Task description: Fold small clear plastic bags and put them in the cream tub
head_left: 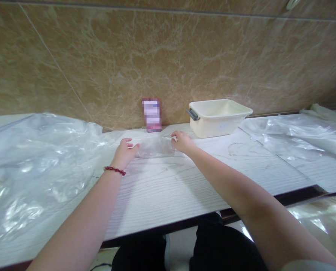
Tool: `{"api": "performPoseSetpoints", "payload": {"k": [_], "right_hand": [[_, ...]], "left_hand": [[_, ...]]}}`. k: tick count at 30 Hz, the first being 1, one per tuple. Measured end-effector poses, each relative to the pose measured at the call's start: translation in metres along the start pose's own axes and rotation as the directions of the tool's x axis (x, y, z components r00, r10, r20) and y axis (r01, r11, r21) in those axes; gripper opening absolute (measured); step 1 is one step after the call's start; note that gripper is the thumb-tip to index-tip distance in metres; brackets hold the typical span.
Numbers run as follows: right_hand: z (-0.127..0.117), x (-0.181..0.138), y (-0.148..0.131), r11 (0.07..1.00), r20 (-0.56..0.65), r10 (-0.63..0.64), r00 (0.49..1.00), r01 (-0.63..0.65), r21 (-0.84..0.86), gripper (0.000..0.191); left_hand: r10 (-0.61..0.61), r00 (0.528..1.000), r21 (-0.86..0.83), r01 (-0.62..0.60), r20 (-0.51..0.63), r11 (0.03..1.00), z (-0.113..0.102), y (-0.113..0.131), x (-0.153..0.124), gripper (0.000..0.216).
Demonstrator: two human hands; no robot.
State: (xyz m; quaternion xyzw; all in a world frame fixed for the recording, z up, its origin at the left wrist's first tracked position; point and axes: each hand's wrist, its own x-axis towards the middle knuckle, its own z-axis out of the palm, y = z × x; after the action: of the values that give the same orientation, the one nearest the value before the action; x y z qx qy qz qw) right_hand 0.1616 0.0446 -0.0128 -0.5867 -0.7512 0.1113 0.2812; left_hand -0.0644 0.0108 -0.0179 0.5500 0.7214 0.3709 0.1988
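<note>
A small clear plastic bag (156,147) lies flat on the white wood-grain table between my two hands. My left hand (126,152), with a red bead bracelet (115,170) on its wrist, is at the bag's left edge. Its fingers are apart and the thumb reaches to the plastic. At the opposite edge, my right hand (182,142) has its fingers curled round the bag's upper right corner. Whatever lies inside the bag, if anything, cannot be made out.
A blurred-out pink and white phone-like object (152,114) leans on the brown marbled wall. Right of it stands a cream plastic bin (213,126) with a grey handle. Large heaps of clear plastic (52,162) cover the table's left; more plastic sheets (295,135) lie far right.
</note>
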Motion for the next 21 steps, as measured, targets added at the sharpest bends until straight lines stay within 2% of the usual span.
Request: {"api": "performPoseSetpoints", "payload": {"k": [2, 4, 7, 12, 21], "right_hand": [[0.002, -0.003, -0.007, 0.988, -0.025, -0.144, 0.989, 0.142, -0.064, 0.024], [0.008, -0.006, -0.017, 0.967, 0.005, -0.242, 0.970, 0.241, -0.077, 0.028], [0.024, -0.008, -0.029, 0.936, 0.094, -0.323, 0.942, 0.333, -0.113, 0.035], [0.042, -0.013, -0.033, 0.905, 0.266, -0.305, 0.914, 0.365, -0.217, 0.044], [0.037, -0.018, -0.034, 0.893, 0.331, -0.254, 0.909, 0.352, -0.281, 0.052]], "left_hand": [[-0.041, 0.998, 0.053, 0.038, 0.051, 0.998, -0.003, 0.000, 0.000, 0.055], [-0.062, 0.993, 0.057, 0.056, 0.096, 0.997, -0.003, -0.001, -0.001, 0.056], [-0.003, 0.994, 0.048, -0.002, 0.110, 0.999, 0.000, -0.001, -0.002, 0.051], [0.088, 0.986, 0.078, -0.099, 0.138, 0.992, 0.002, 0.003, -0.005, 0.040], [0.194, 0.969, 0.280, -0.232, 0.156, 0.932, 0.001, -0.002, -0.004, 0.031]]}}
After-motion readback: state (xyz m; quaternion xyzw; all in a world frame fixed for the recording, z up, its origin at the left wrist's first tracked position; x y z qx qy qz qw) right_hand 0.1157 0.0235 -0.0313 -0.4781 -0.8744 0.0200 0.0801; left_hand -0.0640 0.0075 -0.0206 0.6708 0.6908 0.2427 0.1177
